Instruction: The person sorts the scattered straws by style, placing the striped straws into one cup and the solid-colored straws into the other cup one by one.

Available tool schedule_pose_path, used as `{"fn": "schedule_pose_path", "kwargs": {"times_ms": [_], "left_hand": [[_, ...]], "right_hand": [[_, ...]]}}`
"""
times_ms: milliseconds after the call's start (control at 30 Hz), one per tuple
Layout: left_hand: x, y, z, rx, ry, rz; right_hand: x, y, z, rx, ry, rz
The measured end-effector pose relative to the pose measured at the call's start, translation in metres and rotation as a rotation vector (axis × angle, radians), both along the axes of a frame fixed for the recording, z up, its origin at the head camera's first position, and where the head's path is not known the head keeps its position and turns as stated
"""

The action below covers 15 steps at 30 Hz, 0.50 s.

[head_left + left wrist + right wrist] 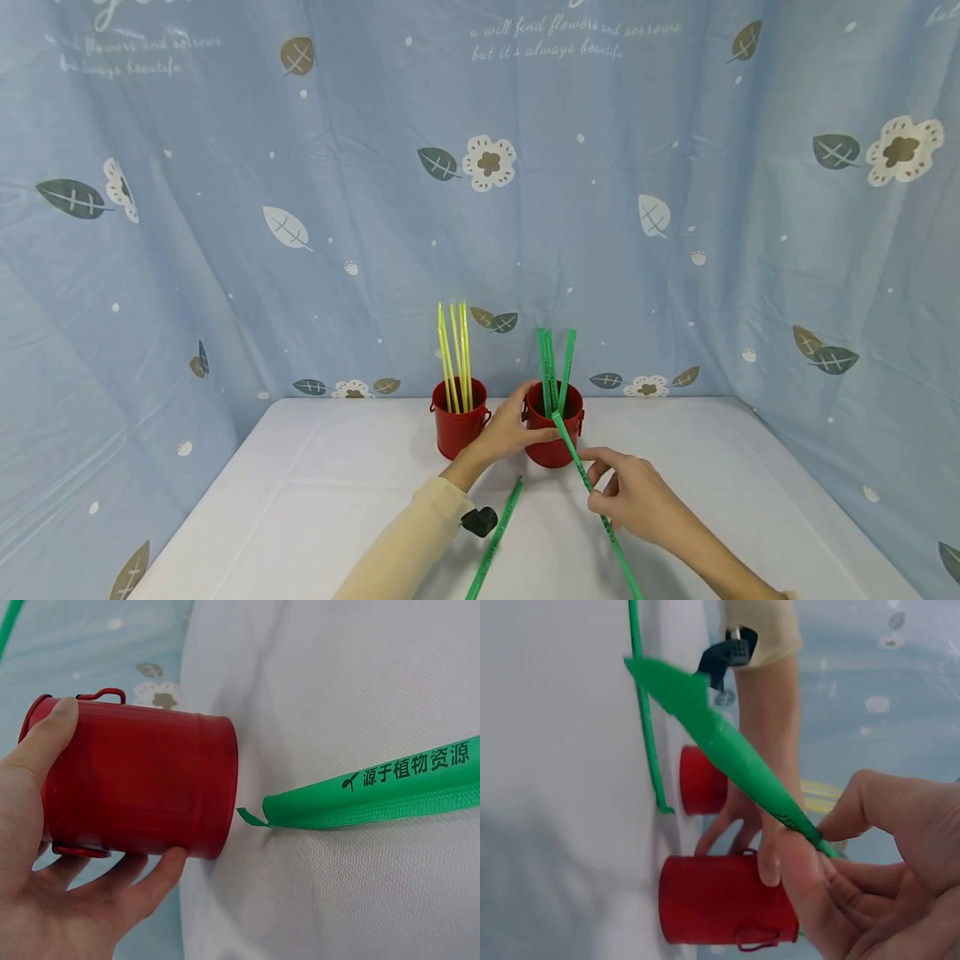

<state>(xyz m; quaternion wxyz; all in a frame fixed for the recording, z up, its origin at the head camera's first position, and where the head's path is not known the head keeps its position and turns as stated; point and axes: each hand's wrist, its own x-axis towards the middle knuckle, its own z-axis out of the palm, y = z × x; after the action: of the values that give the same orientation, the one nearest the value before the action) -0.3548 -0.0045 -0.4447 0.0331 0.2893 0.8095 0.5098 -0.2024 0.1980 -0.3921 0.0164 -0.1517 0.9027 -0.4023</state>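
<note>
My left hand [507,432] grips the right-hand small red bucket [551,455], thumb near the rim and fingers round its side, as the left wrist view shows. Several green wrapped straws [551,367] stand in that bucket. Between thumb and fingers my right hand [636,498] pinches another green wrapped straw [577,458] partway along its length. This straw slants, its upper end overlapping the bucket's front rim in the head view. One more green wrapped straw [496,537] lies on the table; its printed wrapper [375,784] shows close by in the left wrist view.
A second red bucket [454,435], holding several yellow sticks [465,358], stands left of the gripped one. Both are near the back of the white-covered table [315,500]. A blue patterned curtain [375,208] hangs behind and at both sides.
</note>
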Motion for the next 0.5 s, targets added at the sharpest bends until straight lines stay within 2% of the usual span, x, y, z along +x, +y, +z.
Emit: {"fn": "schedule_pose_path", "kwargs": {"times_ms": [100,300,500], "left_hand": [[0.0,0.0,0.0,0.005,-0.01,-0.005],[0.0,0.0,0.0,0.015,-0.025,-0.011],[-0.001,0.001,-0.001,0.023,-0.015,-0.023]], "right_hand": [[-0.007,0.002,0.003,-0.004,0.062,-0.02],[-0.022,0.004,0.006,-0.035,0.163,-0.111],[-0.033,0.005,0.008,-0.095,0.267,-0.149]]}}
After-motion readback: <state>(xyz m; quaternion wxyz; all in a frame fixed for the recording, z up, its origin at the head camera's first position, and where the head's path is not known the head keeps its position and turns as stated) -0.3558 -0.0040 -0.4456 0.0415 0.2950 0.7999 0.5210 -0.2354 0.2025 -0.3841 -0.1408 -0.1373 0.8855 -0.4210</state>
